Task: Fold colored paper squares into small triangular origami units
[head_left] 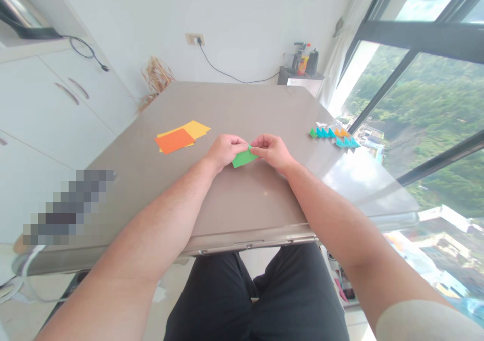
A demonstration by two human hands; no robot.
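Observation:
A small green sheet of folded paper is held just above or on the table, near its middle. My left hand pinches its upper left part between thumb and fingers. On the other side, my right hand grips the right part, and the fingertips of both hands come close together at the top edge. The fingers cover part of the paper, so its full shape is hidden. Left of my hands lie an orange paper sheet and yellow sheets, overlapping in a loose pile.
Several folded paper pieces in green, blue and orange stand in rows at the table's right. A blurred-out object lies at the left edge. Bottles stand on a small cabinet behind the brown table; windows line the right.

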